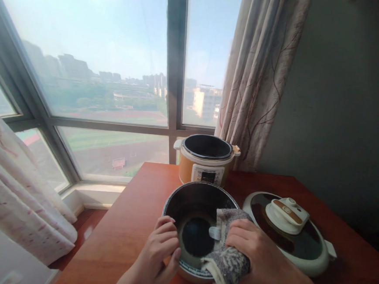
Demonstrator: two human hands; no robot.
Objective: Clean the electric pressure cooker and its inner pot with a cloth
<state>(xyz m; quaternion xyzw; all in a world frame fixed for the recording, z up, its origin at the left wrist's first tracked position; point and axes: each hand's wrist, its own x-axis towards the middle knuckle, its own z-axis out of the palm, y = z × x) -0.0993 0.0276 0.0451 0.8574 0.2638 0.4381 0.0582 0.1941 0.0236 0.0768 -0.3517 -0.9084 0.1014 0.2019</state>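
And here's the pot (198,239) at the cooker's (187,169) six o'clock — stiff, likely slick, best taken by its rim (194,271), which the left hand (160,250) grips at eight while the right hand (250,243) bunches a soft cloth (228,261) at four.

Daylight is pouring through the tall window (112,44), where the sky is glowing pale and nearly washing out toward the horizon. Haze is softening the distant buildings (74,65) into faint, low-contrast shapes. The wall (336,105) is sitting in deep grey shade, its far edge darkening almost to black. The worktop (114,223) is showing a muted, dim red-brown, while the bottom of the pot (197,234) is reflecting a faint bluish gleam amid its dark interior. Wide-angle distortion is slanting the window frame (173,70) near the edges, and softness is blurring the small lettering on the control panel (208,175).
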